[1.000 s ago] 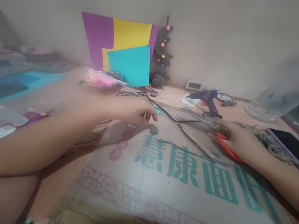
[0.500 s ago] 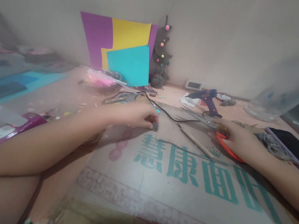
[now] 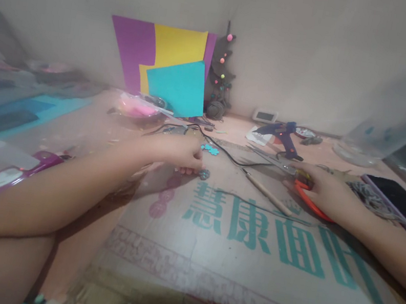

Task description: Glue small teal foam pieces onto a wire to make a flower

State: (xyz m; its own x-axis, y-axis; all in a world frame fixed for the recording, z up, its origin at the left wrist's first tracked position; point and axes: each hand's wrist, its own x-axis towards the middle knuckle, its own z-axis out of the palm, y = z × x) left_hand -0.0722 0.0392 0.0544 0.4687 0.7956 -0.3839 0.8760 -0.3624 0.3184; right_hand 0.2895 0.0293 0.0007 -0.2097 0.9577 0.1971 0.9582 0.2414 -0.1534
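My left hand (image 3: pixel 186 153) is low over the printed board, its fingers curled in. At its fingertips sits a small grey-blue round piece (image 3: pixel 204 174) with a bumpy outline, pinched at its edge. Just beyond the fingers lie small turquoise cut-out pieces (image 3: pixel 210 149). My right hand (image 3: pixel 316 185) is wrapped round the orange handle of a pair of scissors (image 3: pixel 274 159). The blades point left, slightly apart, over a black cable (image 3: pixel 226 155). Between the hands lies a thin tool with a pale wooden handle (image 3: pixel 268 193), and below it a grey cord (image 3: pixel 245 199).
The board (image 3: pixel 209 257) bears green characters. Behind are a blue glue gun (image 3: pixel 282 134), a small white display device (image 3: pixel 264 116), coloured sheets (image 3: pixel 177 88) and a decorated dark tree (image 3: pixel 221 80). A phone (image 3: pixel 404 206) lies right, a purple tape dispenser (image 3: pixel 24 174) left.
My left hand has shifted slightly left with the small grey-blue piece and curled its fingers further. More of the turquoise pieces shows. My right hand and the scissors have hardly moved.
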